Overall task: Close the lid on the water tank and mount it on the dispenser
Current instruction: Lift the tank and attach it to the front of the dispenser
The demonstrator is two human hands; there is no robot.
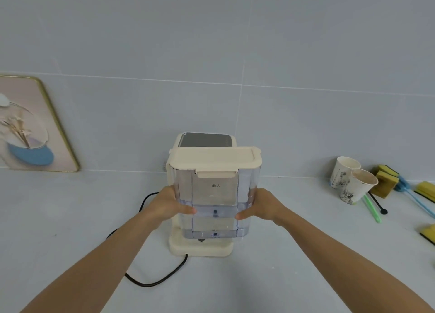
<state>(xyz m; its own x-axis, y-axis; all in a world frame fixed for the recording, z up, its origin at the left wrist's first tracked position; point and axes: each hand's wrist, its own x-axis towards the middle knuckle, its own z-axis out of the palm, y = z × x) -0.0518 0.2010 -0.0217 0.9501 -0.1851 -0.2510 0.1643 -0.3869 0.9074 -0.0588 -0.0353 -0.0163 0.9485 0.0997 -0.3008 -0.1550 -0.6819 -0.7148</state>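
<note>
Pale grey tiles back a light counter [70, 218] that runs across the whole view. At the centre stands a cream dispenser [202, 248], a black cord [160, 281] curling away from its base toward 7 o'clock. Both hands hold a clear water tank [215, 202] upright just in front of the dispenser's body, its bottom just above the base, whether touching I cannot tell. The cream lid [215, 158] sits flat and closed on the tank. Left hand [168, 205] presses the tank's left wall and right hand [264, 206] the right wall, fingers wrapped around the sides with thumbs on the near face. Water fills the tank's lower part. At 9 o'clock a framed picture [30, 129] leans on the wall; at 3 o'clock two paper cups [353, 181] stand beside yellow sponges [386, 178].
</note>
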